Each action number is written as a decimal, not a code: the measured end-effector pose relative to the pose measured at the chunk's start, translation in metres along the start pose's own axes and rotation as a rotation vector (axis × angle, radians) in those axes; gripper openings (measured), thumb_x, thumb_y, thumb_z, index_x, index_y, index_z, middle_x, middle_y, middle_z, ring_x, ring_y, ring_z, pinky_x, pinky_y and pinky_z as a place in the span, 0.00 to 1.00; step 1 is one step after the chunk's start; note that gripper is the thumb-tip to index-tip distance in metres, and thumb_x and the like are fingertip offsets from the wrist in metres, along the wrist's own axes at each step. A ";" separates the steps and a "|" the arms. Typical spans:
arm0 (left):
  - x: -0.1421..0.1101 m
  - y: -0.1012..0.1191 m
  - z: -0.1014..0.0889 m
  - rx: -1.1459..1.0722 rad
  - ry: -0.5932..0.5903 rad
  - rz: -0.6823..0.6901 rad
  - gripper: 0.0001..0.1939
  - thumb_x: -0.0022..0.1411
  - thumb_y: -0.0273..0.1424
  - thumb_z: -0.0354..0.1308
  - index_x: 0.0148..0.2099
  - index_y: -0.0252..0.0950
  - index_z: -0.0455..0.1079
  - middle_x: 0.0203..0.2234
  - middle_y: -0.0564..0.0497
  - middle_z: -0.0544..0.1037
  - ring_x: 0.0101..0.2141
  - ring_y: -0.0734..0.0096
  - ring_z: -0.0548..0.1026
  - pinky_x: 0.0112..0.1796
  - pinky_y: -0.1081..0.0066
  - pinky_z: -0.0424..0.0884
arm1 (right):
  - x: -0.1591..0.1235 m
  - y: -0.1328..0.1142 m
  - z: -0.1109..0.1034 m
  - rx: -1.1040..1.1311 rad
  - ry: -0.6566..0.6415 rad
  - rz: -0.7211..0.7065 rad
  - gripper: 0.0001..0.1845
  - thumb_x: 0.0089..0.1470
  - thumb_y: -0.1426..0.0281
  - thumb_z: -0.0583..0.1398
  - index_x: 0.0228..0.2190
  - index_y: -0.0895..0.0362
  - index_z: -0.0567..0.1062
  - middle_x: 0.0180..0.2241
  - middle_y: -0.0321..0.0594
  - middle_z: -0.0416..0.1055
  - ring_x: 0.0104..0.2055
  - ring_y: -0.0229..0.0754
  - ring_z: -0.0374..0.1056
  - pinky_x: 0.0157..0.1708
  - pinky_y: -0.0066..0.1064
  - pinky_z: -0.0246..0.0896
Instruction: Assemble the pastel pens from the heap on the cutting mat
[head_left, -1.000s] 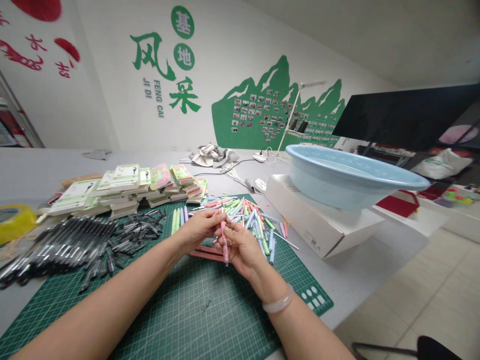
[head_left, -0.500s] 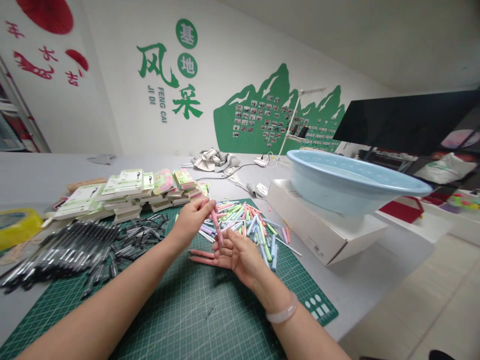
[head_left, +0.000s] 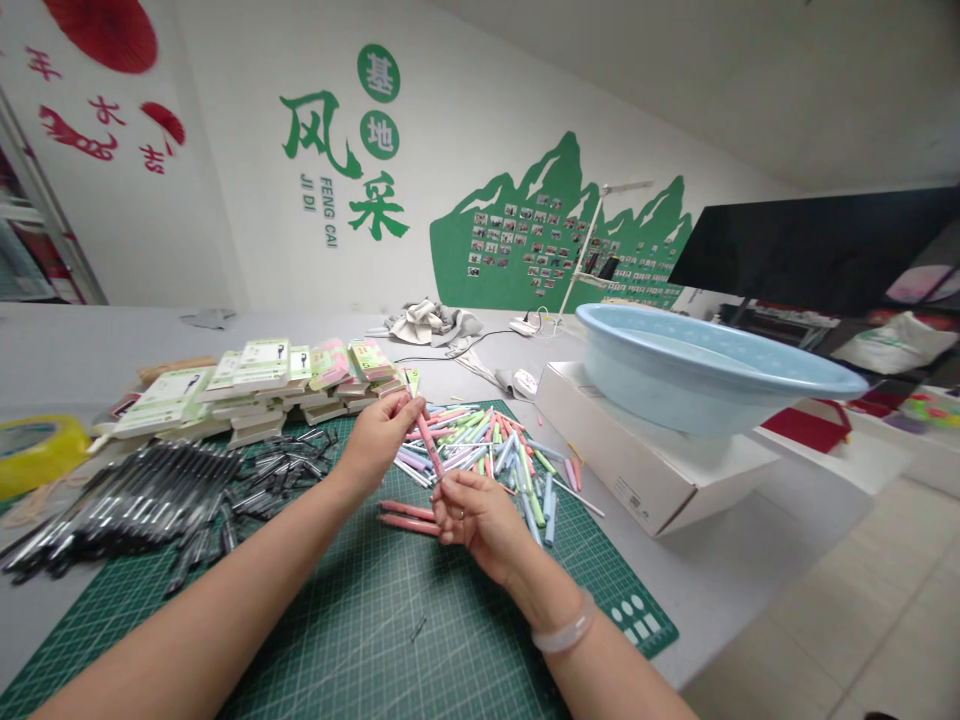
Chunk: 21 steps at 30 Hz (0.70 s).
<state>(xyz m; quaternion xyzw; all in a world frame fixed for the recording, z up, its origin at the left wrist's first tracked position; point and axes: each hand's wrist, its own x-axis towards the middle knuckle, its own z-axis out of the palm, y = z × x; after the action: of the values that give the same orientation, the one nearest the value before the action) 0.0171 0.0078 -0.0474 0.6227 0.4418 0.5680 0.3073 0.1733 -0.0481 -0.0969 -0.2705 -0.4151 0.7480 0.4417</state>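
My left hand (head_left: 379,438) and my right hand (head_left: 480,522) are raised above a green cutting mat (head_left: 390,625), both gripping a slim pink pen (head_left: 429,446). The left fingers hold its upper end, and the right fingertips pinch its lower end. Below my right hand, two more pink pens (head_left: 407,518) lie on the mat. A heap of pastel pens (head_left: 484,450) sits just beyond my hands, and a spread of black pens (head_left: 154,497) lies to the left of my left hand.
Stacks of packaged cards (head_left: 255,385) stand behind the black pens. On the right, a light-blue plastic basin (head_left: 712,370) rests on a white cardboard box (head_left: 637,455). A yellow tape roll (head_left: 37,455) lies at the left. Cloth and a power strip lie farther back.
My hands have moved slightly apart, and the pink pen now tilts with its upper end away from me. The two pink pens on the mat show more fully. The view has shifted slightly.
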 end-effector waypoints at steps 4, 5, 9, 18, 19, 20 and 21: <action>-0.003 0.009 0.001 0.026 -0.124 0.037 0.15 0.58 0.40 0.52 0.26 0.35 0.68 0.17 0.55 0.66 0.23 0.74 0.63 0.26 0.74 0.59 | -0.003 -0.008 0.005 0.034 -0.012 -0.070 0.17 0.52 0.60 0.59 0.40 0.57 0.71 0.34 0.42 0.72 0.35 0.41 0.69 0.35 0.38 0.67; -0.005 0.012 0.003 0.027 -0.175 0.047 0.15 0.58 0.39 0.53 0.26 0.34 0.68 0.18 0.54 0.68 0.24 0.73 0.64 0.27 0.74 0.60 | -0.003 -0.009 0.005 0.034 0.007 -0.129 0.17 0.51 0.61 0.60 0.41 0.57 0.71 0.34 0.42 0.72 0.37 0.41 0.69 0.38 0.38 0.66; -0.013 0.018 0.011 -0.062 -0.387 0.013 0.15 0.57 0.39 0.54 0.25 0.34 0.69 0.20 0.53 0.70 0.25 0.71 0.68 0.29 0.73 0.64 | 0.002 -0.008 0.004 -0.030 0.058 -0.284 0.13 0.49 0.65 0.62 0.37 0.58 0.74 0.30 0.39 0.71 0.32 0.37 0.68 0.39 0.32 0.64; -0.013 0.014 0.010 -0.315 -0.474 -0.250 0.16 0.54 0.39 0.58 0.41 0.34 0.72 0.22 0.53 0.69 0.22 0.75 0.65 0.23 0.75 0.59 | 0.001 -0.010 0.001 -0.030 0.068 -0.310 0.14 0.48 0.63 0.62 0.38 0.56 0.72 0.29 0.38 0.71 0.31 0.38 0.68 0.39 0.35 0.64; -0.011 0.014 0.008 -0.370 -0.454 -0.269 0.16 0.55 0.39 0.57 0.41 0.33 0.71 0.22 0.53 0.68 0.21 0.77 0.63 0.22 0.76 0.58 | 0.001 -0.010 0.001 -0.039 0.073 -0.309 0.14 0.48 0.63 0.62 0.37 0.56 0.72 0.29 0.38 0.71 0.30 0.38 0.67 0.38 0.35 0.64; -0.009 0.014 0.006 -0.435 -0.434 -0.291 0.15 0.57 0.39 0.55 0.41 0.33 0.71 0.22 0.54 0.66 0.21 0.79 0.61 0.21 0.77 0.56 | 0.001 -0.010 0.000 -0.049 0.074 -0.307 0.14 0.48 0.63 0.62 0.37 0.56 0.72 0.29 0.39 0.71 0.30 0.38 0.67 0.37 0.34 0.64; -0.007 0.014 0.004 -0.497 -0.416 -0.315 0.13 0.58 0.38 0.54 0.39 0.33 0.70 0.23 0.54 0.65 0.21 0.79 0.60 0.21 0.78 0.55 | 0.001 -0.010 -0.001 -0.056 0.074 -0.306 0.13 0.48 0.63 0.62 0.36 0.56 0.72 0.29 0.39 0.71 0.30 0.37 0.67 0.36 0.33 0.63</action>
<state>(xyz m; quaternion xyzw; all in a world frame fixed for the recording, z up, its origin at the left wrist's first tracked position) 0.0238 -0.0035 -0.0385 0.5553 0.3086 0.4650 0.6166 0.1778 -0.0443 -0.0890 -0.2437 -0.4557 0.6495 0.5578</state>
